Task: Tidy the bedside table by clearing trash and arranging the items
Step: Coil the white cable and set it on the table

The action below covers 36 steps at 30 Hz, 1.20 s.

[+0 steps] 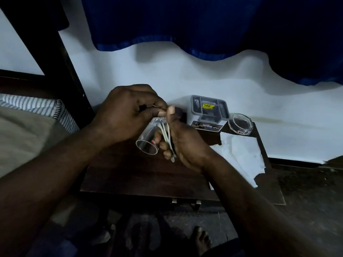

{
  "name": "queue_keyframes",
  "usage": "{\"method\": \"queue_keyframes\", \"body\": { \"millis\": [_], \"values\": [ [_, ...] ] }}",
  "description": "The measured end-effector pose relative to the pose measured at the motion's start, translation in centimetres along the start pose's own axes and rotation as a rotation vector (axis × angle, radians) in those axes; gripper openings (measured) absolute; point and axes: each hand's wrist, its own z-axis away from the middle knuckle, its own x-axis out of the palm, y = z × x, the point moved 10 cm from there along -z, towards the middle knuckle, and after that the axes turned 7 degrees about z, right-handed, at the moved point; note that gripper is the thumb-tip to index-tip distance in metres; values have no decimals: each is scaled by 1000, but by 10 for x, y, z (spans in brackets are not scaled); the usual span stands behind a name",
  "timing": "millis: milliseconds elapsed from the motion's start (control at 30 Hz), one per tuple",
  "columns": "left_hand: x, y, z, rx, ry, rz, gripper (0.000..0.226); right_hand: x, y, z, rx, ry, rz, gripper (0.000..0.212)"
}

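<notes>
Over the dark wooden bedside table [133, 175], my right hand [183, 143] grips a bundle of white cotton swabs [167, 138], thumb pointing up. A clear drinking glass [146, 143] lies tilted against that hand's fingers, its mouth facing me. I cannot tell which hand carries it. My left hand [128, 114] is just above the glass's base, fingers curled, pinching a thin stick-like item at its fingertips next to the right thumb. A grey organiser box [209, 110] with a yellow label stands at the table's back. A clear glass ashtray [240, 125] sits to its right.
A torn white paper sheet [239, 156] covers the table's right side. The bed with a striped pillow [37, 106] and its dark frame is at the left. A blue curtain [185, 25] hangs over the white wall. A bare foot [201, 240] is on the floor below.
</notes>
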Motion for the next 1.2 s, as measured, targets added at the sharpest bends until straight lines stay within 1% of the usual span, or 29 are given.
{"method": "queue_keyframes", "body": {
  "millis": [33, 67, 133, 167, 233, 333, 433, 500, 567, 667, 700, 767, 833, 867, 967, 1033, 1200],
  "values": [
    [2, -7, 0, -49, -17, 55, 11, 6, -2, 2, -1, -35, -27, 65],
    [4, -18, 1, -136, -35, 135, 12, 10, -4, 4, 2, -63, -53, 60],
    [12, -42, 6, -347, -71, 330, 13, 12, -9, 7, 12, -118, -136, 52],
    [16, -51, 10, -438, -83, 411, 13, 12, -13, 8, 15, -144, -198, 49],
    [30, -61, 17, -576, -111, 538, 15, 7, -20, 12, 15, -182, -325, 50],
    [53, -62, 26, -695, -169, 643, 19, 3, -32, 14, -14, -250, -587, 55],
    [78, -50, 32, -747, -239, 741, 19, -3, -43, 12, -80, -282, -809, 52],
    [91, -46, 35, -812, -195, 900, 27, -10, -46, 10, -122, -273, -910, 48],
    [99, -45, 37, -881, -94, 1069, 37, -22, -47, 8, -156, -229, -992, 45],
    [109, -44, 36, -952, 0, 1228, 27, -41, -45, 6, -216, -139, -1086, 45],
    [111, -43, 36, -967, -4, 1245, 28, -46, -44, 6, -232, -121, -1122, 45],
    [116, -42, 40, -989, -76, 1198, 36, -51, -41, 5, -252, -97, -1187, 44],
    [118, -43, 46, -1013, -145, 1134, 29, -53, -39, 4, -261, -91, -1220, 43],
    [119, -44, 48, -1020, -154, 1134, 26, -54, -39, 4, -261, -89, -1220, 43],
    [115, -43, 45, -1009, -117, 1168, 24, -54, -37, 3, -251, -76, -1152, 43],
    [111, -41, 42, -965, -111, 1120, 24, -52, -37, 2, -241, -84, -1100, 45],
    [101, -37, 35, -877, -97, 1034, 35, -48, -41, 3, -238, -154, -1077, 49]
  ]
}}
